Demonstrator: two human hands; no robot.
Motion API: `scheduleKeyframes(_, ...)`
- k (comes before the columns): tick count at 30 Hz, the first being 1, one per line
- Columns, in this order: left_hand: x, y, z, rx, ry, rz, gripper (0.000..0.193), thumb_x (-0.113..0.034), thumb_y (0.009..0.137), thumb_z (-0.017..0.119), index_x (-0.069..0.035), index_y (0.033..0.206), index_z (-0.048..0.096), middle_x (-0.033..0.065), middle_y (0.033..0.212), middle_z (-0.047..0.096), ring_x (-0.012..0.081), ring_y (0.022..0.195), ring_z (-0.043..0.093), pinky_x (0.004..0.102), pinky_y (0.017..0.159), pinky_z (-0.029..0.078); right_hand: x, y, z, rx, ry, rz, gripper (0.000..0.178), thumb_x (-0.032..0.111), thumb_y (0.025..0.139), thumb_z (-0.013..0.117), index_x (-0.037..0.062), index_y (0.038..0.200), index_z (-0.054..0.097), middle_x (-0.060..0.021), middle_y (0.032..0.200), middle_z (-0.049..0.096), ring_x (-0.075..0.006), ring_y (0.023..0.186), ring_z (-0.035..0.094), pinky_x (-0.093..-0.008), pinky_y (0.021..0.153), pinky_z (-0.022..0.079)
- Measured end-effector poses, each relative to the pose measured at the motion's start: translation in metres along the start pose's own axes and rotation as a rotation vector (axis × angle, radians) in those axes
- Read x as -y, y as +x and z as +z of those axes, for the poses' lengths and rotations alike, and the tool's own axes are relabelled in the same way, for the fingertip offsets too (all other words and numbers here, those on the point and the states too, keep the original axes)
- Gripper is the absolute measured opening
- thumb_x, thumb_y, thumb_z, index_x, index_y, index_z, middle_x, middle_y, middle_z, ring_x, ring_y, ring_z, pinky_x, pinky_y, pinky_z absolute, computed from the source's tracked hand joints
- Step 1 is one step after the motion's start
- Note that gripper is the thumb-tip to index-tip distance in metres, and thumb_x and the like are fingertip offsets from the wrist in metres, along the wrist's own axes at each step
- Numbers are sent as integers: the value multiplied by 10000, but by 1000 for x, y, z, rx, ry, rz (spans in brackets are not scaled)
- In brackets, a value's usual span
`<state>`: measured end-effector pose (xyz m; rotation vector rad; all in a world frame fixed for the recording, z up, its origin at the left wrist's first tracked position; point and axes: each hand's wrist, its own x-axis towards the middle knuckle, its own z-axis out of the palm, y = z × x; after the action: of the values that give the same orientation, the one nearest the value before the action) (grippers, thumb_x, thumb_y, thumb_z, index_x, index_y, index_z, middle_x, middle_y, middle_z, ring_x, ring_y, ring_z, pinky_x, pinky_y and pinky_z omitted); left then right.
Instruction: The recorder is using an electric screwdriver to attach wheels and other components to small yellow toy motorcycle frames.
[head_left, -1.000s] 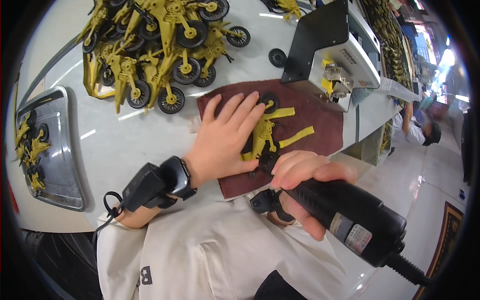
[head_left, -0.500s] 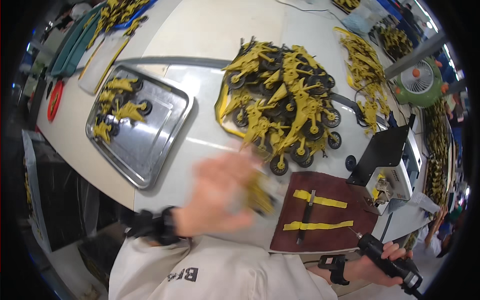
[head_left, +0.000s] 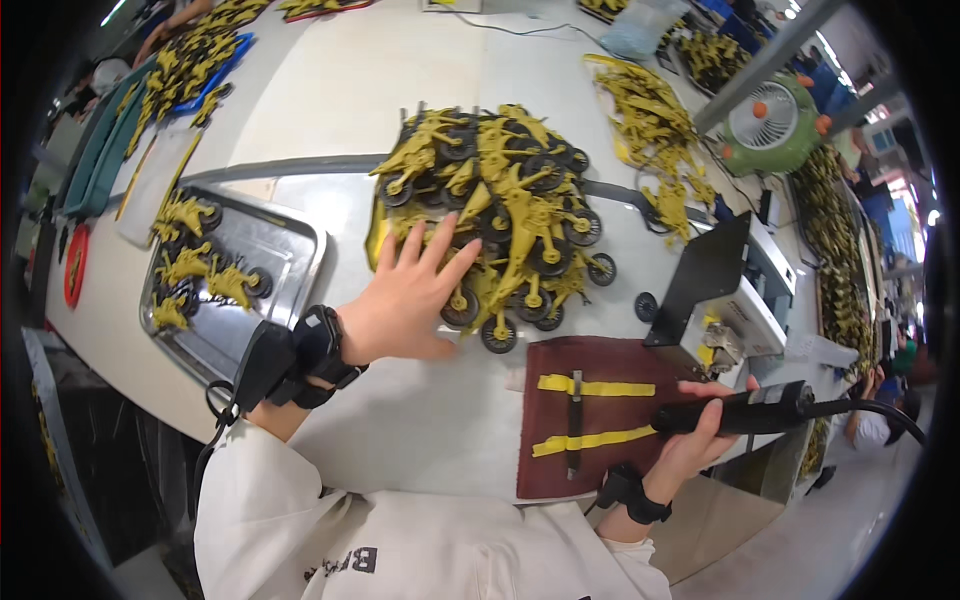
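Observation:
My left hand [head_left: 400, 300], empty with its fingers spread, reaches over the near left side of a pile of yellow plastic parts with black spoked wheels [head_left: 520, 215]. Its fingertips overlap the pile; whether they touch it I cannot tell. In my right hand [head_left: 692, 445] is a black corded electric screwdriver [head_left: 760, 408], lying level with its tip toward the left. The screwdriver hangs over the right side of a dark red mat [head_left: 620, 350]. Two yellow tape strips [head_left: 605, 387] cross that mat, with a thin dark bar [head_left: 575, 420] lying across them.
A metal tray [head_left: 300, 268] holding a few yellow wheeled parts stands at left. Right of the mat sits a black-and-white box-shaped machine [head_left: 735, 310], a loose wheel [head_left: 646, 306] beside it. A green fan [head_left: 768, 120] and more yellow parts [head_left: 650, 115] are farther back.
My left hand has moved away from me to the pile; the blurred yellow part beside it no longer shows apart. My right hand has raised the screwdriver over the mat. The view has shifted right.

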<state>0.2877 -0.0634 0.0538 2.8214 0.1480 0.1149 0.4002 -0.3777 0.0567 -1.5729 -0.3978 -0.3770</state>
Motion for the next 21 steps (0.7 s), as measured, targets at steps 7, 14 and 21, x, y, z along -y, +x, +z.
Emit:
scheduleKeyframes(7, -16, -12, -30, -400, -254, -45, 558, 71, 642, 573, -12, 1189, 500, 204, 1249, 454, 353, 1140, 463, 387, 948, 389, 36, 35, -36, -293, 68, -219, 691, 524, 857, 505, 15, 1267, 280, -74, 670, 488, -166, 481, 476, -319, 471, 421)
scheduleKeyframes(14, -141, -1, 24, -198, -424, 335, 715, -236, 581, 740, -82, 1241, 511, 178, 1319, 429, 347, 1151, 444, 447, 945, 333, 33, 103, -9, -297, 64, -344, 560, 410, 873, 527, -17, 1201, 372, -72, 666, 535, -159, 494, 503, -288, 512, 433)
scheduleKeyframes(21, -154, 7, 83, 187, -394, 320, 986, -372, 584, 755, -21, 1374, 281, 197, 1439, 246, 360, 1274, 286, 504, 977, 239, 27, 69, -6, -70, 264, -115, 490, 220, 853, 589, -21, 1194, 333, -98, 677, 530, -166, 507, 524, -294, 507, 454)
